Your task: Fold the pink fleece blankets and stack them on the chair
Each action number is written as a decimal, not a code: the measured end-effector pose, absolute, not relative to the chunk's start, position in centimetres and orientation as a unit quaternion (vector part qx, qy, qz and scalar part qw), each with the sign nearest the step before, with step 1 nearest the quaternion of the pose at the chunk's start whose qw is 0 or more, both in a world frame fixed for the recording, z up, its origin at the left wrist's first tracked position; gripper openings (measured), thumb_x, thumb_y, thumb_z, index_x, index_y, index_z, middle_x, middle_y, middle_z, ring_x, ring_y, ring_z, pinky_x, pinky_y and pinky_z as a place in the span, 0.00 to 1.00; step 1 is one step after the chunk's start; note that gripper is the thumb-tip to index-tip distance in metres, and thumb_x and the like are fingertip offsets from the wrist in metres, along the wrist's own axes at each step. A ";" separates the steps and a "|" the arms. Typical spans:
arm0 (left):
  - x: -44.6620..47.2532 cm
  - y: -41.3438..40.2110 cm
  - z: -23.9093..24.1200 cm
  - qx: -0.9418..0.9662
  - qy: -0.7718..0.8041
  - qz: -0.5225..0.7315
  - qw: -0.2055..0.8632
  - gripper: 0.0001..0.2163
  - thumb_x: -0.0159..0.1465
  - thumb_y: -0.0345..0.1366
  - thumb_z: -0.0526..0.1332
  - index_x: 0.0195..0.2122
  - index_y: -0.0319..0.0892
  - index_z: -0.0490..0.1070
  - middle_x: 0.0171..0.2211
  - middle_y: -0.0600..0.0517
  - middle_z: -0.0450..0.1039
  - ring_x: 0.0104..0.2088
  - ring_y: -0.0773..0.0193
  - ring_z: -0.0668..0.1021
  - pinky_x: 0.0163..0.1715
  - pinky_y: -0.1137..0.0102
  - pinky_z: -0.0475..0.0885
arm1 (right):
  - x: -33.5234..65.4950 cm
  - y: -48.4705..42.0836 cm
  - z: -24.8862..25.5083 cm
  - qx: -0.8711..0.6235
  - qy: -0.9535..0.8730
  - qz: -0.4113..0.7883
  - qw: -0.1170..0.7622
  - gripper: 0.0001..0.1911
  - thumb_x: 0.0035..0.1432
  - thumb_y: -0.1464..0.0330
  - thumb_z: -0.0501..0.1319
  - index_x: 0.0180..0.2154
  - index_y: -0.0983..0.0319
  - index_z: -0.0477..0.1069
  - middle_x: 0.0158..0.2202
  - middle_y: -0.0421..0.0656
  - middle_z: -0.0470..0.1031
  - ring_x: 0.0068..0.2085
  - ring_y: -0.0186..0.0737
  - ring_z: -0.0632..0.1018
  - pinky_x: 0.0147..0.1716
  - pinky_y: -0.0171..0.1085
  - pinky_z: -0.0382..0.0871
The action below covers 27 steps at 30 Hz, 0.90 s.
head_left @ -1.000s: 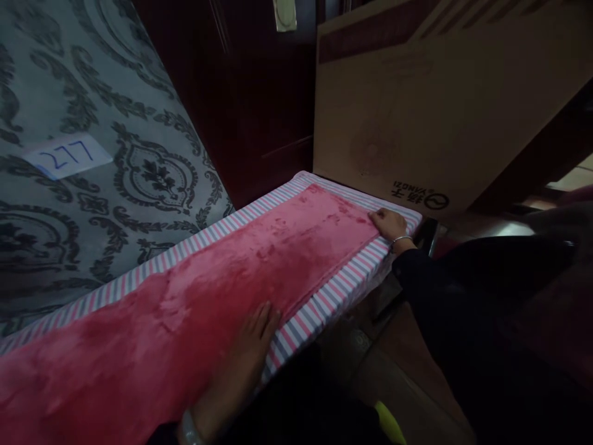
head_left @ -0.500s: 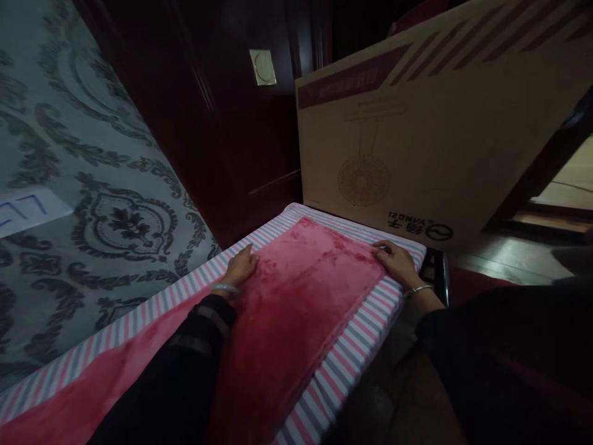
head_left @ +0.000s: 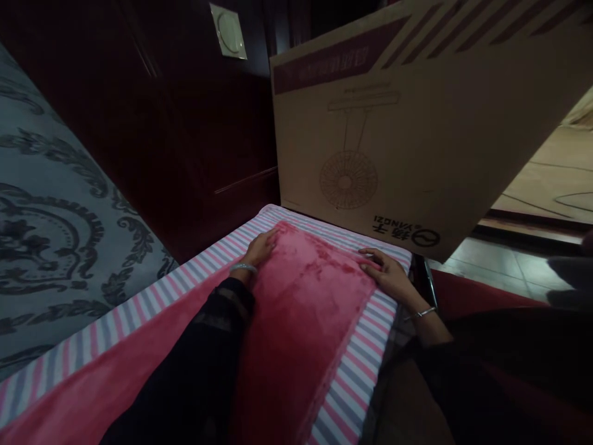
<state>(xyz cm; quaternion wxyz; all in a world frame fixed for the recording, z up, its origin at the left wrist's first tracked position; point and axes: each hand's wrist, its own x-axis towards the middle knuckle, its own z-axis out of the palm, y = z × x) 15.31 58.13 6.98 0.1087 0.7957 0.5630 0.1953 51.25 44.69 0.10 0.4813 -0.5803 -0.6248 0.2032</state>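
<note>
- In the head view, the red cloth lies flat along the striped sheet, stripes showing on both sides and past its far end;
- your left hand rests at the cloth's far left corner, fingers close together; whether they pinch it, I cannot tell;
- your right hand touches the far right corner, fingertips slightly apart (any pinch there, I cannot tell either);
- just beyond stands the cardboard box, beside the dark red panel.
</note>
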 end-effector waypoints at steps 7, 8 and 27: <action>16.2 55.7 7.8 0.805 0.577 0.142 -0.003 0.19 0.72 0.33 0.51 0.59 0.44 0.73 0.56 0.40 0.69 0.55 0.48 0.75 0.56 0.60 0.69 | 50.1 45.0 0.6 -0.591 -0.619 0.188 0.483 0.20 0.56 0.63 0.60 0.50 0.55 0.77 0.53 0.45 0.80 0.54 0.51 0.79 0.56 0.50 0.71; 16.7 55.7 8.6 0.805 0.578 0.133 -0.021 0.19 0.72 0.33 0.50 0.60 0.43 0.72 0.57 0.39 0.68 0.56 0.47 0.74 0.56 0.59 0.69 | 50.0 45.4 1.1 -0.581 -0.614 0.191 0.498 0.20 0.56 0.63 0.59 0.50 0.55 0.77 0.52 0.45 0.80 0.54 0.50 0.79 0.56 0.49 0.71; 20.3 63.8 6.8 0.783 0.612 0.109 -0.019 0.25 0.71 0.32 0.47 0.67 0.49 0.66 0.59 0.40 0.66 0.58 0.48 0.72 0.58 0.58 0.68 | 53.0 52.0 0.1 -0.743 -0.562 0.068 0.356 0.17 0.57 0.66 0.60 0.46 0.57 0.81 0.41 0.48 0.83 0.44 0.50 0.81 0.39 0.41 0.70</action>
